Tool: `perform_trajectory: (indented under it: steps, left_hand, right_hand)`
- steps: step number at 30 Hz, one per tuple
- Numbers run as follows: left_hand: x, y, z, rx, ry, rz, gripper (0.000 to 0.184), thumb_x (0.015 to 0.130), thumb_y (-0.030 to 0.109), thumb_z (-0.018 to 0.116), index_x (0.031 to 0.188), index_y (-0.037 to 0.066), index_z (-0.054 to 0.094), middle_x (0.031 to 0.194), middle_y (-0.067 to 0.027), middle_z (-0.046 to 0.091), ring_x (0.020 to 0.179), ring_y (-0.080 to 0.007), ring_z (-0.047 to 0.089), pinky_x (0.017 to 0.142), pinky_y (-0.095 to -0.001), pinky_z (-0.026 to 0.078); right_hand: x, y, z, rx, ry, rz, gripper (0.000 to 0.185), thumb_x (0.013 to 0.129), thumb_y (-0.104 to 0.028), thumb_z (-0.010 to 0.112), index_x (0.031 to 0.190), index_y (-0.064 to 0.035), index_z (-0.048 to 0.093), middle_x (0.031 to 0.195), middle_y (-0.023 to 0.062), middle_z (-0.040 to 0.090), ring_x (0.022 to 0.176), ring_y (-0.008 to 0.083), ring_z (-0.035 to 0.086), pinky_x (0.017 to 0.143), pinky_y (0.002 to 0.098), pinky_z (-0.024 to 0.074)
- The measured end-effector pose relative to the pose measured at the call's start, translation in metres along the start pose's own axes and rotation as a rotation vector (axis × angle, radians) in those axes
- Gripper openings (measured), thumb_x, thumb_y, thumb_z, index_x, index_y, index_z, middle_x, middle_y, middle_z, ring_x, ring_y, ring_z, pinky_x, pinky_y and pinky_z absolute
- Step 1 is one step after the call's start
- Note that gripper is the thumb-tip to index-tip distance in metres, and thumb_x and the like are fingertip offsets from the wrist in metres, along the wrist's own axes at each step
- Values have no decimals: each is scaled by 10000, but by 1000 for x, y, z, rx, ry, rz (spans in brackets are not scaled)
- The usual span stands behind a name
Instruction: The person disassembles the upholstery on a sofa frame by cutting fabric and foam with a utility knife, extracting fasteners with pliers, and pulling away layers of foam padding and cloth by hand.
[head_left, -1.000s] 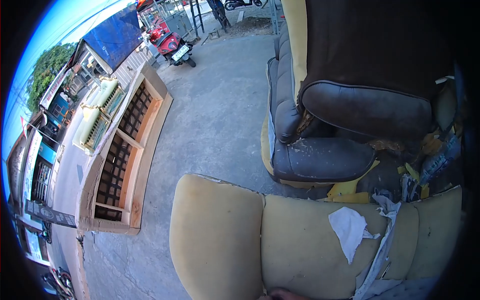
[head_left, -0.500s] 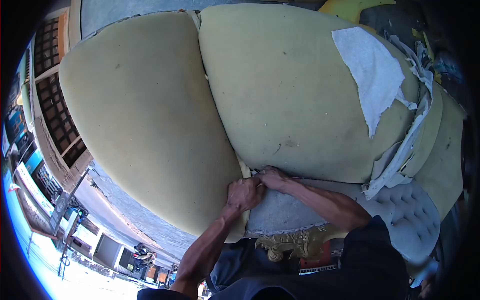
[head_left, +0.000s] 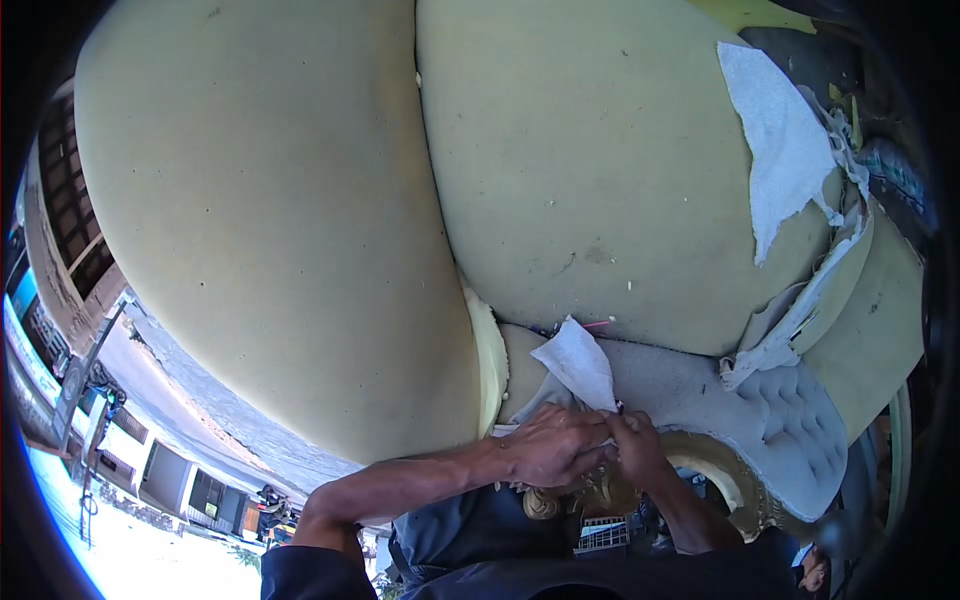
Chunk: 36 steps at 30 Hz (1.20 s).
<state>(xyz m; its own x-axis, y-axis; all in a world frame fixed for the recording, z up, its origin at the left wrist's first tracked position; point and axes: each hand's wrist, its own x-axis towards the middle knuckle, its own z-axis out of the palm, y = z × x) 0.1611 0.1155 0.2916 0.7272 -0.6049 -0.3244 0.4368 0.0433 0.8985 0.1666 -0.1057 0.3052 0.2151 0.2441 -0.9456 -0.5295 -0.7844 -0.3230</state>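
Note:
A sofa fills the view, its bare yellowish foam left cushion (head_left: 270, 230) and right cushion (head_left: 560, 150) divided by a dark seam. At the front, a loose flap of grey upholstery fabric (head_left: 580, 365) stands up, its pale underside showing. My left hand (head_left: 560, 445) is closed on the fabric's lower edge, over the sofa's front rail. My right hand (head_left: 638, 445) pinches the same fabric close beside it, fingers touching or nearly touching the left ones. Behind the flap, a thin pink stick-like thing (head_left: 598, 323) lies by the cushion edge.
Tufted grey upholstery (head_left: 800, 420) covers the sofa's right front, above a carved gold frame (head_left: 715, 465). Torn white fabric (head_left: 790, 140) lies on the right cushion, with ragged strips (head_left: 800, 330) nearby. Part of another person (head_left: 815, 570) shows at lower right. A street (head_left: 190, 375) runs along the left.
Both hands have moved down toward me from the seam between the cushions, pulling up a fabric flap. Foam beneath the left cushion's edge now shows. The view has shifted closer.

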Motion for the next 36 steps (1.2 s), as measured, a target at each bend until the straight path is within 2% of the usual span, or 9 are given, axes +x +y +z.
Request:
perform_trajectory:
  steps: [1,6,10,14,20,24,28,32,36]
  left_hand:
    - [-5,0,0,-16,62,-38,182,902,147,640,1017,6,650,1001,-195,654,862,-409,665,746,-505,527]
    - [0,1,26,144,195,-124,223,892,166,637,1041,0,644,957,-210,659,856,-437,652,768,-511,521]
    - [-10,-3,65,243,390,-181,146,846,142,640,905,9,662,864,-218,660,799,-430,654,735,-519,519]
    - [-11,-4,79,455,446,-190,170,860,166,638,947,19,642,911,-208,653,790,-415,652,730,-522,510]
    - [-37,25,97,639,515,-336,184,857,169,642,974,30,610,957,-168,596,949,-363,582,855,-483,447]
    - [-49,32,103,812,548,-248,253,853,162,640,1057,28,575,1020,-174,567,971,-334,555,862,-475,426]
    - [-56,36,110,848,599,-182,318,819,188,679,1031,9,524,1031,-191,523,1003,-368,527,857,-486,416]
    - [-57,42,110,792,912,-461,422,766,99,721,1103,-11,492,1110,-245,486,1088,-431,477,908,-524,406]
    - [-68,30,87,728,1214,-497,490,783,39,680,1233,-49,508,1263,-277,484,1217,-456,445,1031,-532,380]
  right_hand:
    - [4,8,3,66,-44,387,332,929,-274,642,1109,4,650,992,219,700,953,411,681,828,475,516]
    - [50,-103,-33,-218,143,33,474,934,-369,664,1126,64,640,1066,226,710,1003,341,702,869,401,537]
    - [104,-118,24,-783,109,237,609,952,-516,546,1279,-11,642,1246,252,661,1212,382,616,1024,466,480]
    - [117,-106,20,-669,88,272,566,957,-486,533,1215,-5,683,1243,243,666,1193,398,625,1022,468,487]
    - [99,-55,1,-698,1,22,550,957,-474,529,1064,25,734,1061,258,715,1037,368,697,895,474,526]
    - [-57,-131,-70,29,67,-76,500,981,-403,557,875,64,699,761,133,677,748,150,598,686,383,492]
    - [-142,-97,-56,54,-25,-303,453,1001,-403,569,882,8,717,728,33,664,693,90,578,635,298,472]
    - [-144,-82,-52,357,75,-150,491,980,-431,578,872,32,704,765,139,671,752,155,606,711,382,481]
    - [-101,-102,-79,-422,361,-299,354,956,-293,619,1149,2,650,955,184,684,919,332,664,877,435,504]
